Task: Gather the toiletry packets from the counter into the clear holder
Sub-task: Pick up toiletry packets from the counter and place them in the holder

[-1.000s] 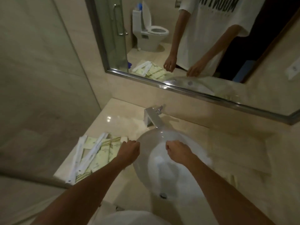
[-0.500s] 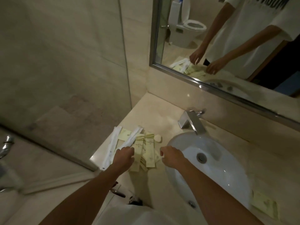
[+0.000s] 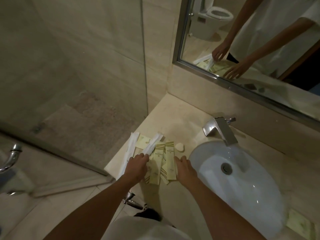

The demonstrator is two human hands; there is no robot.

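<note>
Both hands now spread at packet pile: left hand [image 3: 136, 168] apparently pinching white sachet [image 3: 152, 144], right hand [image 3: 185, 168] flat, grip wide, beside toiletry packets [image 3: 166, 163] near surface [image 3: 174, 116] left edge. Clear holder unseen. Risk: sweep nudges packets overboard.

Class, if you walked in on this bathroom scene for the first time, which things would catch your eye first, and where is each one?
First, the fan of pale yellow and white toiletry packets on the beige stone counter, left of the white oval sink. The left hand touches a long white packet; the right hand is beside the pile. Above hangs a steel-framed mirror.
</note>
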